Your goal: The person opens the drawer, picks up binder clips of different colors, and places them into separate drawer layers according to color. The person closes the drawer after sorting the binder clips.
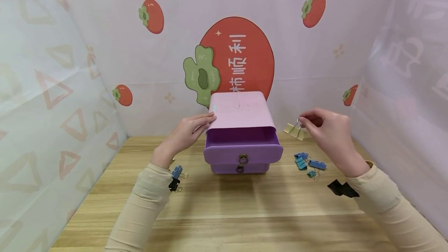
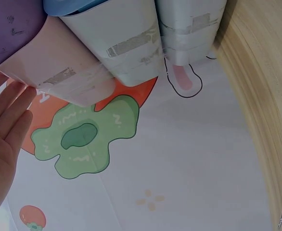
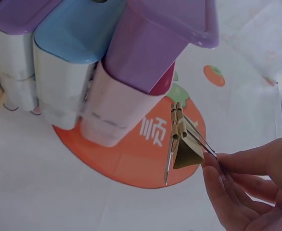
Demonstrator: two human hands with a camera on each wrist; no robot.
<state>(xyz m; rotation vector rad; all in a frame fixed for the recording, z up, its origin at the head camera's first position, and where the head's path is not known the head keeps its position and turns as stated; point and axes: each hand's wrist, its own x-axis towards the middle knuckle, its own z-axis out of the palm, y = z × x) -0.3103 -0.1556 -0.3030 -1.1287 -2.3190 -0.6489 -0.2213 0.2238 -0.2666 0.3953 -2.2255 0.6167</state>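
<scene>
My right hand pinches a pale yellow binder clip by its wire handle, in the air to the right of a small stacked drawer unit. In the right wrist view the clip's body hangs beyond my thumb and fingertips. The unit's pink top tier holds a purple drawer, which is pulled out. My left hand has its extended fingers resting against the left edge of that pink tier. Below the top drawer, the right wrist view shows a blue drawer and a lower purple one.
Several blue and teal binder clips lie on the wooden table at the right. Flat black pieces are by the right sleeve. A blue clip and a black clip lie beside the left forearm. Printed cloth walls surround the table.
</scene>
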